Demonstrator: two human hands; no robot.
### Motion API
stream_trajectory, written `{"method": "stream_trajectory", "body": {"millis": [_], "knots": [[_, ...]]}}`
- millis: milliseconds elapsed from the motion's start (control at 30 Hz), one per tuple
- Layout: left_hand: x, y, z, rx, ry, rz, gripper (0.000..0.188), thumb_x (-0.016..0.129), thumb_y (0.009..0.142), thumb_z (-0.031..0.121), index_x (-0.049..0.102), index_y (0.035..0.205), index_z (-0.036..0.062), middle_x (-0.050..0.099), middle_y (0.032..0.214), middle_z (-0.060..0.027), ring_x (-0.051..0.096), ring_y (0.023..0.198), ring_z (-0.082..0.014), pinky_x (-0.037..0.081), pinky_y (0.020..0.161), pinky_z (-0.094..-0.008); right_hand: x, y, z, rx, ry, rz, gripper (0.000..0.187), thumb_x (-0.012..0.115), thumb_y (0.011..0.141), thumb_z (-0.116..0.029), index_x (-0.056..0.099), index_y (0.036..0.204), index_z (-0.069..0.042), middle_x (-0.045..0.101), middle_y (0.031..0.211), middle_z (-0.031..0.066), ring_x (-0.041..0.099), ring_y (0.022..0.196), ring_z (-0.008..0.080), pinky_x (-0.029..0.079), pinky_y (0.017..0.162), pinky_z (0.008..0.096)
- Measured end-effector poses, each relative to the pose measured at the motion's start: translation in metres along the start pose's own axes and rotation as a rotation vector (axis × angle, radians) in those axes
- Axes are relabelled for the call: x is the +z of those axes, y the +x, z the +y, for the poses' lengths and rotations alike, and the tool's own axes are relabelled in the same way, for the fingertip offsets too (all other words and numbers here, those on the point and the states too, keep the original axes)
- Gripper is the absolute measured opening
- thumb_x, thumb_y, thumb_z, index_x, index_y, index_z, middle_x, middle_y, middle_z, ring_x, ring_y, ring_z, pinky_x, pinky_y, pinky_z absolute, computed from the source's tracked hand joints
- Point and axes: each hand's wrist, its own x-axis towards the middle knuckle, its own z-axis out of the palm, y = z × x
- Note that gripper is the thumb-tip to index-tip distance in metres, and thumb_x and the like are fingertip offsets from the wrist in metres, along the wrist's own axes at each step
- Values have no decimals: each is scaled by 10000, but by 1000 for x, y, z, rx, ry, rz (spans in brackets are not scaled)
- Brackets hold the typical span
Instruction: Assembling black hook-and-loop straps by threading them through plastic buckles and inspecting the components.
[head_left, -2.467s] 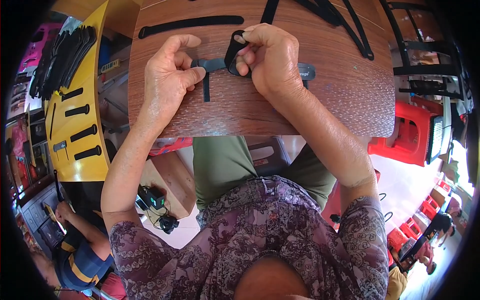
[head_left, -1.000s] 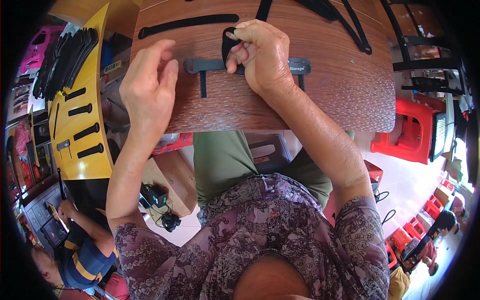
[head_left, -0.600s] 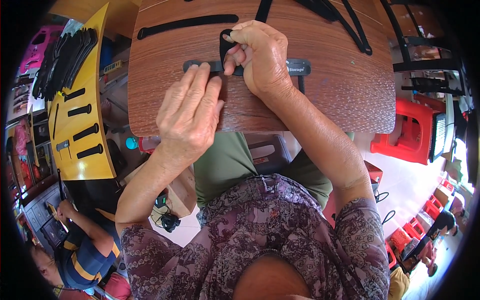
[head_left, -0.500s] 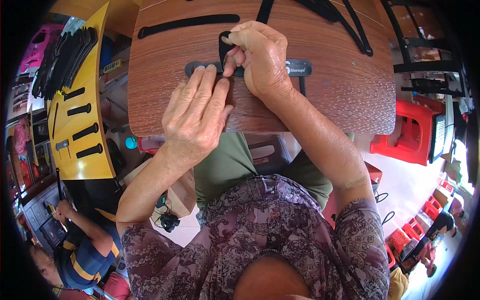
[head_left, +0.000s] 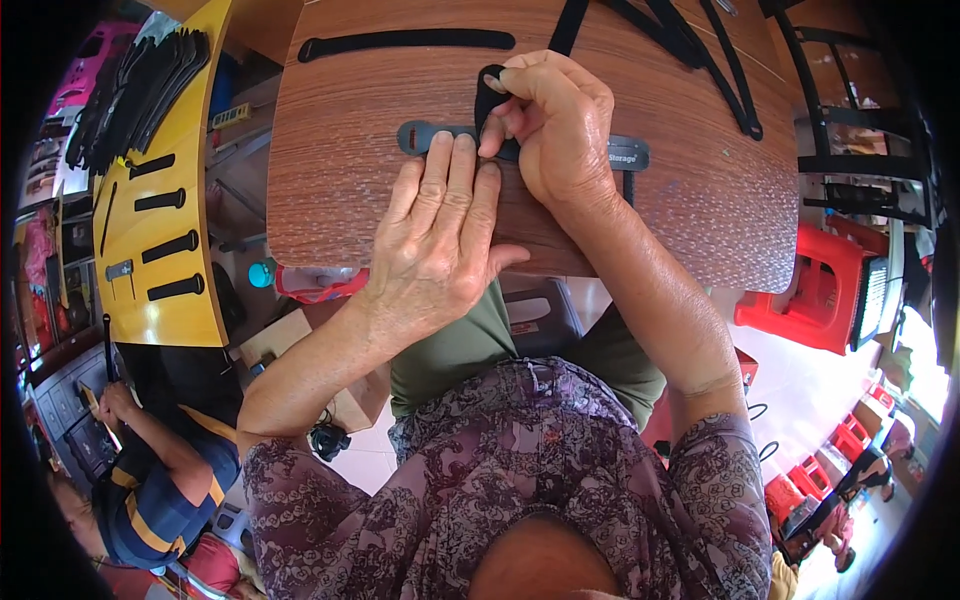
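Observation:
A dark grey flat strip with rounded ends point(head_left: 411, 138) lies crosswise on the brown table in front of me. Its left end has a slot, and the right end bears white print. My left hand point(head_left: 435, 235) is open, its fingers stretched flat with the tips on the strip and the thumb out to the side. Just right of it, my right hand point(head_left: 565, 125) pinches a black strap point(head_left: 486, 100), whose looped end stands up from the strip. A black tail shows below the strip, right of my right wrist. My fingers hide where strap and strip meet.
Another black strap point(head_left: 400, 42) lies farther back on the brown table point(head_left: 330, 200), with several more at the far right. At left, a yellow table point(head_left: 190, 320) holds a strap pile point(head_left: 150, 95). A person point(head_left: 165, 485) sits lower left. A red stool point(head_left: 815, 290) stands at right.
The view has shifted, so the table sits farther right. My left hand has slid slightly right along the strip and its thumb has spread outward. My right hand keeps its pinch on the strap.

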Motion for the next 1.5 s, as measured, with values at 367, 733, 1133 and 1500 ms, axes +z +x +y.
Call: {"method": "stream_trajectory", "body": {"millis": [367,733,1133,1500], "knots": [[7,0,-1,9,1,-12,721,688,671,408,534,1130,-127,485,1196,-349,425,1200,-448,330,985,-540,-1,-1,0,14,-30,-2,86,558,758,-23,580,759,60,560,683,121,529,462,206,429,419,277],[4,1,-4,0,25,-106,744,697,662,411,510,1167,-102,457,1283,-285,411,1236,-419,317,1004,-531,-2,1,2,-7,-33,-22,84,552,762,-15,581,760,65,559,688,111,522,501,176,459,405,289],[1,7,-9,56,-31,-67,720,715,695,422,528,1127,-122,520,1184,-306,478,1165,-416,391,955,-536,-5,0,4,7,33,-10,51,589,735,5,597,756,50,566,615,109,514,429,174,442,373,273],[5,9,-9,1,-12,-16,718,698,715,445,527,1156,-96,565,1163,-251,532,1130,-381,435,930,-501,-18,-12,-23,-71,-91,76,81,593,742,-25,602,729,54,548,579,97,501,404,158,411,380,247]]}}
